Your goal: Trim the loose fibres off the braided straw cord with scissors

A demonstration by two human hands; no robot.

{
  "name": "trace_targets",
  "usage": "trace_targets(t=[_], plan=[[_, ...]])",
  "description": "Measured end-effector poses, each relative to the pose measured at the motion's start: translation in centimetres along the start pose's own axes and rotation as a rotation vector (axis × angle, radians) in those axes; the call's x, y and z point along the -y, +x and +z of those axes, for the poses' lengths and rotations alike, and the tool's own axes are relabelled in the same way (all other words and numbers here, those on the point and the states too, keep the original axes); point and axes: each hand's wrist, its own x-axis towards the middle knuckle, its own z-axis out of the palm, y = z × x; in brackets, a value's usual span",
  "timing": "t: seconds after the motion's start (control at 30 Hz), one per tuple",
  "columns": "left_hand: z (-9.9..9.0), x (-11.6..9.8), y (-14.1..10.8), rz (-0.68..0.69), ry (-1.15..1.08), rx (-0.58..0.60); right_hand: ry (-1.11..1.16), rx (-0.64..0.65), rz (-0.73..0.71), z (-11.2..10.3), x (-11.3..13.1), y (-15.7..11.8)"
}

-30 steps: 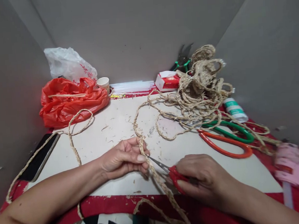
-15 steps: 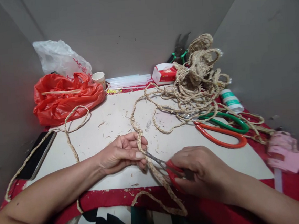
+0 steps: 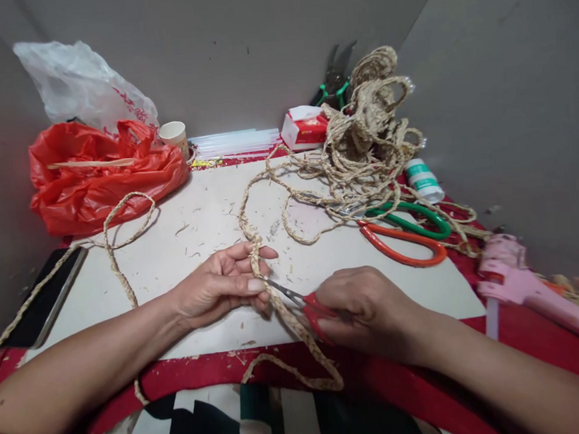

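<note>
A braided straw rope (image 3: 298,328) runs through my left hand (image 3: 232,282), pinched between thumb and fingers above the pale board (image 3: 204,217). My right hand (image 3: 361,308) is wrapped round the red handles of small scissors (image 3: 317,312). Their metal blades reach left to the rope, just beside my left thumb, and look nearly closed. Below my hands the rope hangs over the board's front edge and loops back. Its upper part curves away toward a large tangled bundle of rope (image 3: 363,131) at the back right.
Large scissors with green and orange handles (image 3: 407,251) lie at right, near a white-green bottle (image 3: 424,181) and pink glue gun (image 3: 535,284). At left are a red bag (image 3: 101,185), phone (image 3: 50,296) and another rope (image 3: 118,270). Behind stand a cup (image 3: 173,136) and tissue pack (image 3: 305,129).
The whole view has shifted, so things appear further left and slightly higher. The scissor handles look closer together. My left hand keeps its hold on the rope.
</note>
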Motion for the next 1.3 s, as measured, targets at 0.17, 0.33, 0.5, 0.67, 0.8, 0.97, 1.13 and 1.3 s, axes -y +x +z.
trace_targets(t=[0.17, 0.33, 0.5, 0.67, 0.8, 0.97, 1.13, 1.3], plan=[[0.1, -0.1, 0.0, -0.015, -0.010, -0.009, 0.017, -0.028, -0.038, 0.2, 0.1, 0.2], [0.2, 0.0, -0.1, -0.017, 0.008, -0.025, 0.024, -0.095, -0.050, -0.2, 0.4, 0.4], [0.0, 0.1, 0.0, 0.031, 0.026, -0.042, 0.127, -0.186, 0.068, -0.9, 0.1, 0.3], [0.1, -0.1, 0.0, 0.021, 0.031, -0.063, 0.151, -0.146, 0.074, -0.6, -0.2, 0.3], [0.3, -0.3, 0.1, 0.004, 0.035, -0.109, 0.101, -0.075, 0.085, 0.0, -0.3, 0.3], [0.3, 0.0, 0.3, 0.029, 0.070, -0.155, 0.048, 0.006, 0.032, 0.6, -0.6, 0.2], [0.0, 0.1, 0.4, 0.100, 0.132, -0.258, 0.083, -0.008, 0.091, 0.4, -0.6, 0.2], [0.4, 0.5, 0.1, 0.080, 0.253, -0.266, 0.632, 0.177, 0.379, -0.6, 0.6, 0.5]])
